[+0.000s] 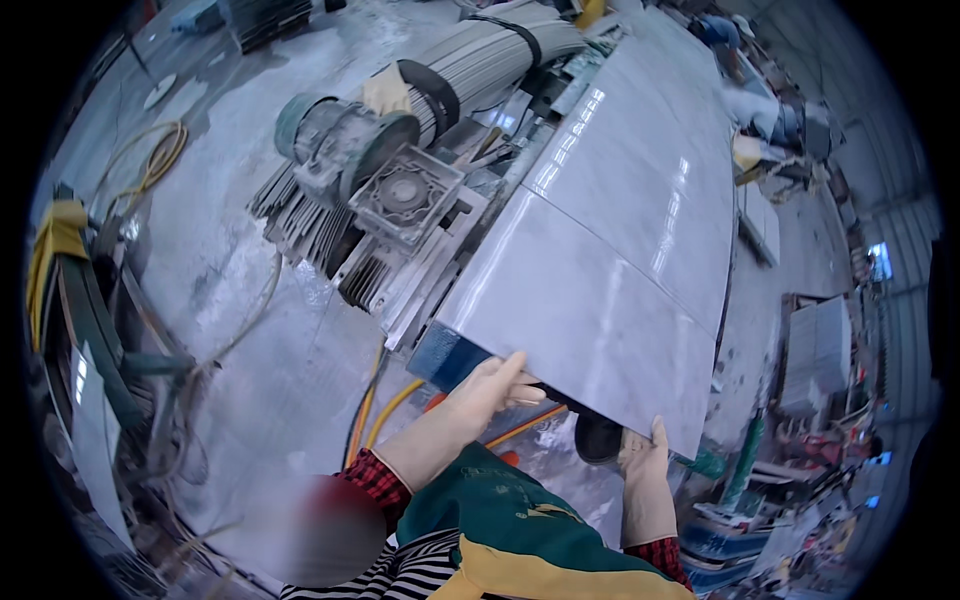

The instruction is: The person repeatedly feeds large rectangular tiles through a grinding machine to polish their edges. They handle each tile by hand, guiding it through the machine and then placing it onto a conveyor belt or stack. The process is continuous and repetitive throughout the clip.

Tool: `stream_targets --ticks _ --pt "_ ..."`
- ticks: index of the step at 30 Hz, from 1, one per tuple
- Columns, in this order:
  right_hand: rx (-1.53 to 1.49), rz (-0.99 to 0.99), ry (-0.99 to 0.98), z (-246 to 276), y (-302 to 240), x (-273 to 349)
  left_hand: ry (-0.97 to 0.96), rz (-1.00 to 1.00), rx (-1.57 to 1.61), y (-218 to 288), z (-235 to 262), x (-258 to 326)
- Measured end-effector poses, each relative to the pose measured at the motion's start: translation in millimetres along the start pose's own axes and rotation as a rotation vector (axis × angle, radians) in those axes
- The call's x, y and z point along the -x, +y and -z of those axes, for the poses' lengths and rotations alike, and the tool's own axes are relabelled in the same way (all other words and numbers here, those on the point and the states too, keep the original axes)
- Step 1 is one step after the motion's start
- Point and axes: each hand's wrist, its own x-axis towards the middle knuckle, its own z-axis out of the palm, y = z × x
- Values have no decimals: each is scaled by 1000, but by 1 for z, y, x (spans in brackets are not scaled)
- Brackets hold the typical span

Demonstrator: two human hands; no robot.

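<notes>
A glossy pale stone-look slab (590, 300) lies on a long machine bed, its near edge toward me. My left hand (492, 388) pinches that near edge at the left, close to the blue end (445, 357) of the bed. Farther right, my right hand (645, 455) grips the same edge by the slab's near right corner, with the thumb on top and the fingers mostly hidden underneath. Beyond a thin seam, another pale slab (630, 170) continues along the bed.
Left of the bed sit a dusty motor with a gearbox (403, 195) and a strapped bundle of grey strips (500, 50). Yellow hoses (393, 410) run over the wet floor near my left forearm. A person (718, 35) bends at the far right, and stacked slabs (815, 345) stand nearer.
</notes>
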Motion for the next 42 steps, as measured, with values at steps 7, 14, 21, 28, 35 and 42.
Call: stream_targets --ticks 7,14,21,28,35,42 --pt "65 205 24 -42 -82 36 -102 -301 -75 53 -49 -5" --pt "132 268 90 -58 -87 46 -155 -348 -151 62 -47 -12" --pt "9 437 83 -61 -59 51 -161 -331 -193 51 -42 -14" --pt "-60 180 -264 -103 23 91 -161 -208 -285 31 -19 -7" --pt "-137 -137 -527 -28 71 10 -297 -20 -503 -4 37 -3" --pt "-235 -329 -266 0 119 49 -538 24 -891 28 11 7"
